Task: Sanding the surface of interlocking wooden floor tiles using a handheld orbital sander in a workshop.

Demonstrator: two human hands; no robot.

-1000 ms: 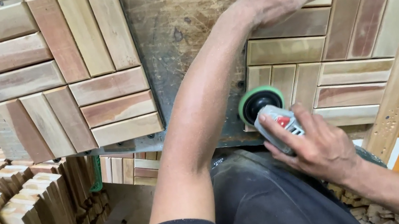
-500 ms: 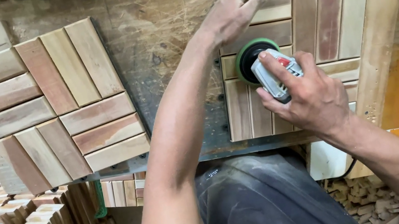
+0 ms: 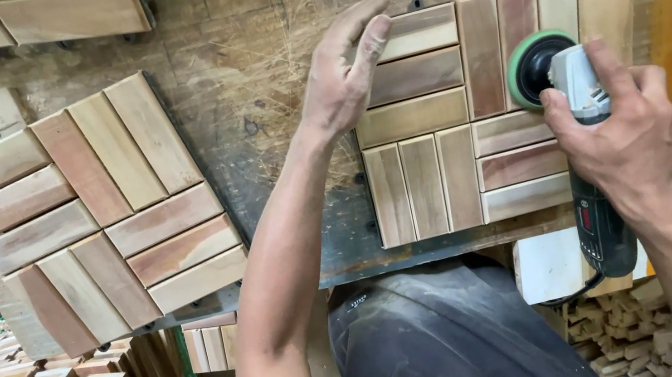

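Right hand [image 3: 622,138] grips grey disc sander [image 3: 573,96] on slatted wooden tile [image 3: 455,131] at 2 o'clock | left hand [image 3: 348,76] — spread flat — steadies its edge | sanding seemingly midway — sawdust remains

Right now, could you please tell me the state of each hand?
Left hand: open, fingers resting on the wooden tile.
Right hand: closed around the sander.
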